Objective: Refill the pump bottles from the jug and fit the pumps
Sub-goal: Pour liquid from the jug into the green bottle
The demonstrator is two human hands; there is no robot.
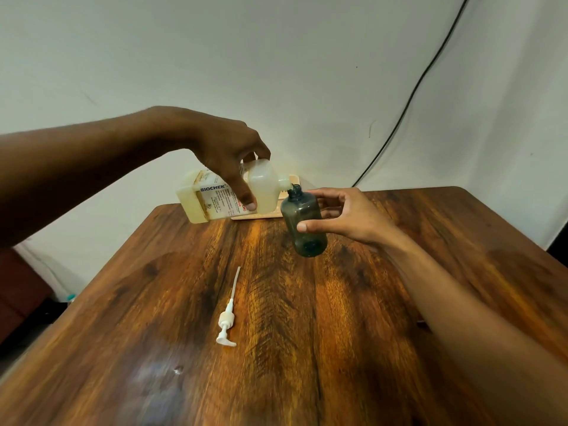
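Observation:
My left hand [227, 155] grips a white jug [264, 187] with a printed label, tipped nearly flat, its spout pointing right. The spout touches the open neck of a dark translucent bottle [302, 221]. My right hand [341, 216] holds that bottle from the right, thumb in front and fingers behind, slightly tilted and just above the wooden table [276, 348]. The bottle looks almost empty, with a little dark liquid at its bottom. A white pump [226, 321] with its long dip tube lies loose on the table, nearer to me and left of the bottle.
A pale flat object [270, 213] lies at the table's far edge behind the jug and bottle. A black cable [408, 103] runs down the white wall at the back right. The table's left edge drops to a dark floor.

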